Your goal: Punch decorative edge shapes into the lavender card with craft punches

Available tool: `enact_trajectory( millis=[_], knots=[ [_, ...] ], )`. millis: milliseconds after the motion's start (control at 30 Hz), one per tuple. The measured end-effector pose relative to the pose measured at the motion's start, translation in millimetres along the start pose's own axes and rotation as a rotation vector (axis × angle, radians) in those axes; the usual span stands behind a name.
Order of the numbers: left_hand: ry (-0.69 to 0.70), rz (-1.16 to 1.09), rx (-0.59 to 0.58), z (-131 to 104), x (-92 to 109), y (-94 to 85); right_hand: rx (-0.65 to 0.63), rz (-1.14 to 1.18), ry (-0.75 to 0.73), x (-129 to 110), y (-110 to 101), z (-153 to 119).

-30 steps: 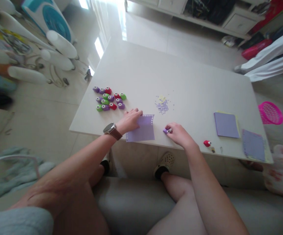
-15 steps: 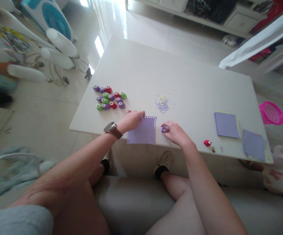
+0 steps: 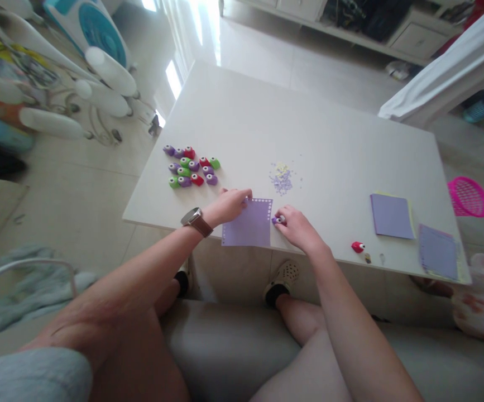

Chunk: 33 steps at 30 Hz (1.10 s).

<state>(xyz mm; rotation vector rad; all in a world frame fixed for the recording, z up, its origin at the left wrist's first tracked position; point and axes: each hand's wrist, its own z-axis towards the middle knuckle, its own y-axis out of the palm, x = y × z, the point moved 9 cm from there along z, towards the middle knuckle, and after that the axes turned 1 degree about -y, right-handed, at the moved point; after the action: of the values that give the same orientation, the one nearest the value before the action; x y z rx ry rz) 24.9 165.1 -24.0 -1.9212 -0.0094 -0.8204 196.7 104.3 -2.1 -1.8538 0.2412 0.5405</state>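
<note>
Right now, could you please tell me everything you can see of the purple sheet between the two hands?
The purple paper sheet is a roughly square, thin piece lying flat at the table's near edge. A row of small punched holes runs along its far edge and right side. The left hand presses its far left corner, and the right hand holds a small purple punch against its right edge.

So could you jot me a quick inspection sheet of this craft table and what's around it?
Surface: white table, low, seen from above.
Job's things: purple paper sheet at the near edge, tiny holes along its top and right edges; small purple punch at its right edge.
Clutter: cluster of small punches, purple, green and red; pile of paper bits; lone red punch; two paper stacks.
Hands: left hand rests on the sheet's top left corner; right hand grips the purple punch.
Cables: nothing seen.
Surroundings: tiled floor, pink basket, fan.
</note>
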Motion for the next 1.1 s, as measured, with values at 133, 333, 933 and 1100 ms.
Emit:
enact_trajectory(
  millis=[133,333,933,1100],
  knots=[
    [-0.019,-0.011,-0.011,-0.9,2.4,-2.5,0.011,0.004,-0.001,0.0,0.3,0.4],
    [-0.030,-0.010,-0.018,-2.1,5.4,-4.8,0.012,0.018,0.004,0.1,1.4,-0.1],
    [-0.019,-0.001,0.044,-3.2,7.1,-1.3,-0.032,-0.011,0.035,-6.8,4.9,1.1],
    [0.078,0.071,0.098,-12.6,28.5,4.4,-0.045,-0.034,0.034,-6.7,6.5,1.7]
  ],
)
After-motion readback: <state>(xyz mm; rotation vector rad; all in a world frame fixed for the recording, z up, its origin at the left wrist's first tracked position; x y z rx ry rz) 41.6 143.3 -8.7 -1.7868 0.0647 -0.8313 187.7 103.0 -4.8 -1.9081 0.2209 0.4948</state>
